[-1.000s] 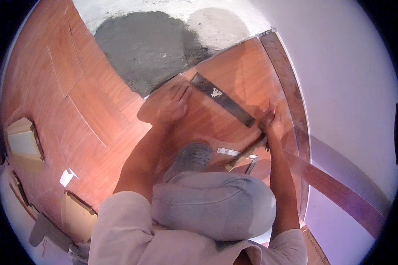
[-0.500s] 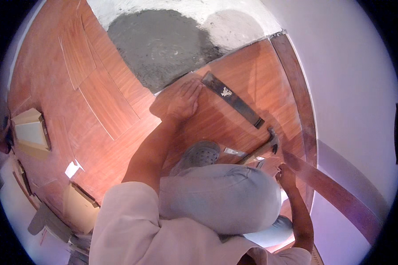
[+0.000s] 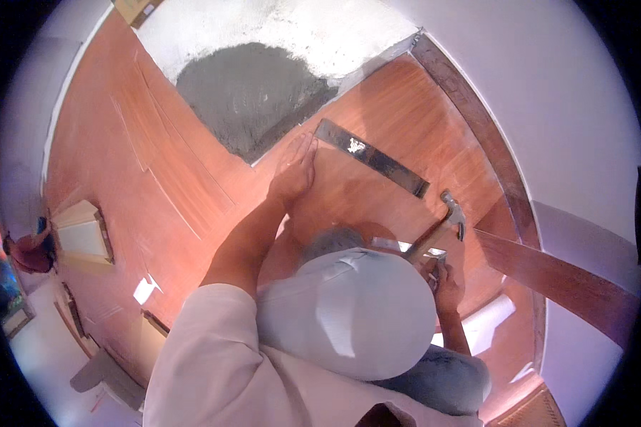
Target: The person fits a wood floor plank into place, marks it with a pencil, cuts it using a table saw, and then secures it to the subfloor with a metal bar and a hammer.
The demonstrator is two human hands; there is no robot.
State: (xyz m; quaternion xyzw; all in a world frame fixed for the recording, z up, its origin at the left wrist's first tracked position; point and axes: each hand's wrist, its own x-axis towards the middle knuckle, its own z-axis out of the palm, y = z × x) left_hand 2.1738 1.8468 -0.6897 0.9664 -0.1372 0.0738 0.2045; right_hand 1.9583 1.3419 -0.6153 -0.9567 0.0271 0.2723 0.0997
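My left hand (image 3: pixel 297 171) lies flat on the reddish wood-look floorboard (image 3: pixel 327 181), fingers stretched out beside the end of a long dark flat bar (image 3: pixel 377 162). The bar lies slantwise on the boards, with a pale mark on its top. A claw hammer (image 3: pixel 454 213) rests near the bar's other end, its handle running back toward my knee and partly hidden. Just below the handle, my right hand (image 3: pixel 441 279) has curled, closed fingers by a small shiny piece (image 3: pixel 436 255). What those fingers hold is unclear.
Ahead, dark wet grey mortar (image 3: pixel 253 92) borders the laid boards, with whitish subfloor (image 3: pixel 335 35) beyond. A dark border strip (image 3: pixel 470 107) follows the right wall. A loose reddish plank (image 3: pixel 548 274) reaches toward that wall. An open cardboard box (image 3: pixel 85 231) stands left.
My right hand has come forward and left, closer to the hammer handle. My left hand stays flat by the bar. The view has shifted, and my raised knee covers more of the floor.
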